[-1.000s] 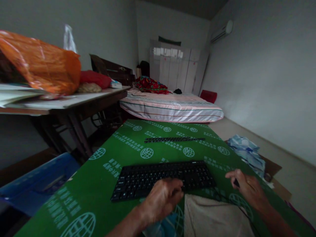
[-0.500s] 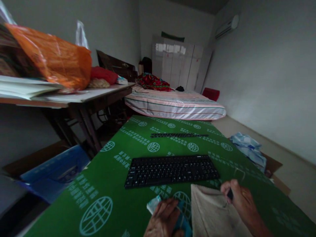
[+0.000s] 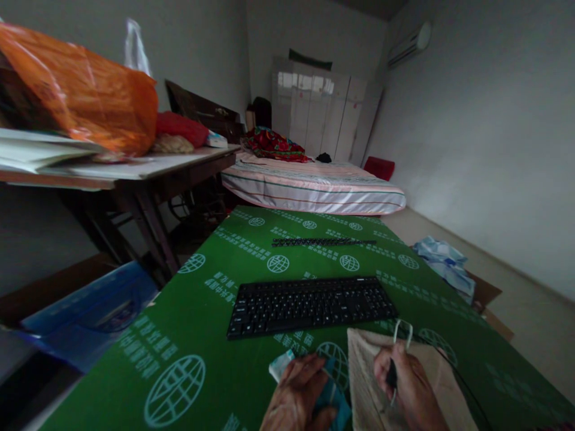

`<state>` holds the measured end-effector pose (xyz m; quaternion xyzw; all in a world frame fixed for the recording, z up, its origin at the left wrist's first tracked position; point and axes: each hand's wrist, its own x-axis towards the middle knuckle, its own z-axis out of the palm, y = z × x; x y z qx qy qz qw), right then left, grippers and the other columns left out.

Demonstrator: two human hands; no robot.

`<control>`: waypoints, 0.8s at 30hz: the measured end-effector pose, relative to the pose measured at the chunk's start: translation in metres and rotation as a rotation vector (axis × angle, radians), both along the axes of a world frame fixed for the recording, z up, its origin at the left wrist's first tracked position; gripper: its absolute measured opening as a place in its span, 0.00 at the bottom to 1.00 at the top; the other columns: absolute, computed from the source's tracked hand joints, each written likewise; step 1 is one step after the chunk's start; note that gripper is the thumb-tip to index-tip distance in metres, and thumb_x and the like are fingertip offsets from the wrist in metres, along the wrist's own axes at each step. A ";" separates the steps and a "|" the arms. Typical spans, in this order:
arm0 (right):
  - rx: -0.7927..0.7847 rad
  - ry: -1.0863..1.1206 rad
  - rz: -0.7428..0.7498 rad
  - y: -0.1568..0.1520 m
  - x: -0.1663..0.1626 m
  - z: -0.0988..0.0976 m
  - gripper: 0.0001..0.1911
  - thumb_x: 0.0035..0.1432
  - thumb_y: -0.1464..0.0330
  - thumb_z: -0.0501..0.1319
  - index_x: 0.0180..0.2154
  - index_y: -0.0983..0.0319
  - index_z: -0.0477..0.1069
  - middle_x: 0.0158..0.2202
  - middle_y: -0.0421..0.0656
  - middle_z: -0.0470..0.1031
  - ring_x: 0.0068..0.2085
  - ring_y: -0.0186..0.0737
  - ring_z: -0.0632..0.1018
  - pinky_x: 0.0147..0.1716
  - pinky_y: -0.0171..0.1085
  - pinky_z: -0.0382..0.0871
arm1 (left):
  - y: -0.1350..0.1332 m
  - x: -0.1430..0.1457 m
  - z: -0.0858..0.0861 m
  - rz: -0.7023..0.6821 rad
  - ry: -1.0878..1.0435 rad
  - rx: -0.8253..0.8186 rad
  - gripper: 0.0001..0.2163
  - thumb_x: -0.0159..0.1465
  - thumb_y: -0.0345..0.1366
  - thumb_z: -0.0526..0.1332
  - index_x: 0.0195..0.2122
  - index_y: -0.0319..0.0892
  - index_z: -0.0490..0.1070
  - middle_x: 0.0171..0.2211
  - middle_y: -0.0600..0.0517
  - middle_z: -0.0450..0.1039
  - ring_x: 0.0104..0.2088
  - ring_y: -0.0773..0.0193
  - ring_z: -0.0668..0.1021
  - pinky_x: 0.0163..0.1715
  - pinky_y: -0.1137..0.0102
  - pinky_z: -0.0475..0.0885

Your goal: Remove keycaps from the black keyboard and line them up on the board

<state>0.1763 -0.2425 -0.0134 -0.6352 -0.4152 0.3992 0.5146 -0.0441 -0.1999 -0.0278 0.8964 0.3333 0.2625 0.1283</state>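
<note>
A black keyboard [image 3: 309,305] lies across the green table. In front of it, my left hand [image 3: 299,386] presses down with its fingers closed over a crumpled blue-and-white packet [image 3: 282,364]. My right hand [image 3: 406,380] is closed round a black-handled wire-loop tool [image 3: 392,374]. The tool's pale loop [image 3: 404,329] sticks up beyond the fingers, near the keyboard's lower right corner. Beneath this hand a beige cloth [image 3: 366,383] is spread, partly hidden by the hand and wrist.
Long thin black strips [image 3: 323,242] lie farther back on the green table [image 3: 215,323]. A thin dark cord [image 3: 467,386] runs at the right. Beyond are a bed [image 3: 309,185] and, to the left, a desk [image 3: 179,157] with an orange bag [image 3: 103,96].
My right hand has moved left over the beige cloth with the tool, whose loop now stands more upright. My left hand stays nearly in place. The view has shifted slightly.
</note>
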 end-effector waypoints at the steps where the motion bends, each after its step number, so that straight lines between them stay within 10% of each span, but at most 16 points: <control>1: -0.011 0.012 -0.002 -0.001 -0.001 -0.002 0.38 0.49 0.38 0.41 0.15 0.62 0.66 0.11 0.41 0.61 0.15 0.33 0.64 0.17 0.33 0.56 | 0.001 0.000 -0.001 -0.005 0.007 -0.006 0.18 0.53 0.41 0.62 0.45 0.44 0.69 0.51 0.45 0.71 0.52 0.48 0.70 0.52 0.54 0.66; 24: -0.057 0.009 -0.019 -0.014 -0.013 -0.011 0.38 0.51 0.39 0.41 0.17 0.64 0.67 0.12 0.40 0.61 0.16 0.31 0.64 0.17 0.31 0.56 | 0.003 -0.005 0.005 -0.095 0.097 -0.175 0.19 0.58 0.43 0.59 0.50 0.43 0.67 0.55 0.44 0.67 0.55 0.46 0.67 0.53 0.49 0.64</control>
